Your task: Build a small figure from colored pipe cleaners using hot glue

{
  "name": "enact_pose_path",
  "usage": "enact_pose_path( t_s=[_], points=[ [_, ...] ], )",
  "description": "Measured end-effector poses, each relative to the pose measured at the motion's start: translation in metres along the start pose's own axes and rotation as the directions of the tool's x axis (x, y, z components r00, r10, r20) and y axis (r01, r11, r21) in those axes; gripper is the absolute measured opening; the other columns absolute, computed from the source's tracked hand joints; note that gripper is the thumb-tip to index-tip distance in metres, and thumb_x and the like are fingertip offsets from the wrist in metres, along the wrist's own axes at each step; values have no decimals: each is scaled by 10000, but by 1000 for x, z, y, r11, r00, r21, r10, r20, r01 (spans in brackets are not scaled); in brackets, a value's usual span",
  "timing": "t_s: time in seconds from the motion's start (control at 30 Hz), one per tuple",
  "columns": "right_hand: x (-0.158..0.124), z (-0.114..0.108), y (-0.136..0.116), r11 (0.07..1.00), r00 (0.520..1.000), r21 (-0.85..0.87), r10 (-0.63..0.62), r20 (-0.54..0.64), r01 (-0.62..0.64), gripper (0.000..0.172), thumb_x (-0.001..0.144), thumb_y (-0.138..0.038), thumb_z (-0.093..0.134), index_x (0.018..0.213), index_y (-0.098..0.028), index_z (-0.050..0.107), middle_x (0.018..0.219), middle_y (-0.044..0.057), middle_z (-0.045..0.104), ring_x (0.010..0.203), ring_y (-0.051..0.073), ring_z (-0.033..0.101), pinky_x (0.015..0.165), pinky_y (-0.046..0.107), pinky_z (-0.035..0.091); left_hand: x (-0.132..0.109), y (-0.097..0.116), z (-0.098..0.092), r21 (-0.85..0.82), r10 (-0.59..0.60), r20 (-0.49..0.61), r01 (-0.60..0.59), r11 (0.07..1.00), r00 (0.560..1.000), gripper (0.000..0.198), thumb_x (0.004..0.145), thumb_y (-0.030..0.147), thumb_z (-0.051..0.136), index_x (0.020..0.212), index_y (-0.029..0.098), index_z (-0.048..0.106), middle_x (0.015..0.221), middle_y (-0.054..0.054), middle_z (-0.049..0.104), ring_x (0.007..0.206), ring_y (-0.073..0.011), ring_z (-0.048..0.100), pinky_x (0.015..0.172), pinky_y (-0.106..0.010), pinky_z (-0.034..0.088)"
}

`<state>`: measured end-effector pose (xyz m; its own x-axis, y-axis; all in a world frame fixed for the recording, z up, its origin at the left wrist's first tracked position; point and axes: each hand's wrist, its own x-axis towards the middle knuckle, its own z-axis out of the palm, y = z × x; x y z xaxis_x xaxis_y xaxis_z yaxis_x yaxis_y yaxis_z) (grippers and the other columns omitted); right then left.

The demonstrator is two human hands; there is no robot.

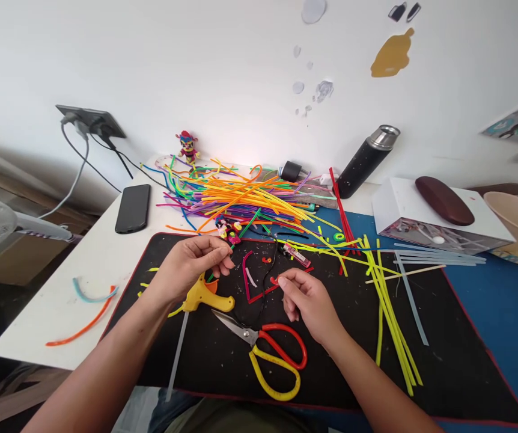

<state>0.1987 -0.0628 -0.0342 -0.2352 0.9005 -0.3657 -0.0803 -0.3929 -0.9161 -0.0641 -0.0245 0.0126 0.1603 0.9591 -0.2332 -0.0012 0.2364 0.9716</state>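
My left hand (196,263) is closed in a pinch on a small pipe-cleaner doll (232,233), dark, pink and yellow, with a green stem running down by the fingers. Between the thumb and finger of my right hand (310,304) is a short curled red pipe-cleaner piece (274,280). The two hands are apart, above the black mat (344,385). Below my left hand lies a yellow glue gun (205,296) with a clear glue stick (178,355) poking out. Scissors (277,359) with one red and one yellow handle lie between my forearms.
A heap of colourful pipe cleaners (245,195) covers the back. Yellow pipe cleaners (389,313) and glue sticks (434,255) lie right. A black flask (362,165) and a white box (439,210) stand behind. A phone (133,208) lies left; a finished figure (187,147) stands by the wall.
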Motion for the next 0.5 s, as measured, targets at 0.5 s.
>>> enact_pose_path(
  t_s=[0.5],
  points=[
    [-1, 0, 6, 998, 999, -47, -33, 4, 33, 489, 861, -666, 740, 852, -188, 637, 457, -87, 483, 378, 90, 442, 403, 213, 320, 4, 5, -26, 261, 123, -304, -42, 964, 945, 290, 882, 341, 566, 642, 226, 450, 561, 47, 372, 507, -120, 308, 497, -261, 269]
  ],
)
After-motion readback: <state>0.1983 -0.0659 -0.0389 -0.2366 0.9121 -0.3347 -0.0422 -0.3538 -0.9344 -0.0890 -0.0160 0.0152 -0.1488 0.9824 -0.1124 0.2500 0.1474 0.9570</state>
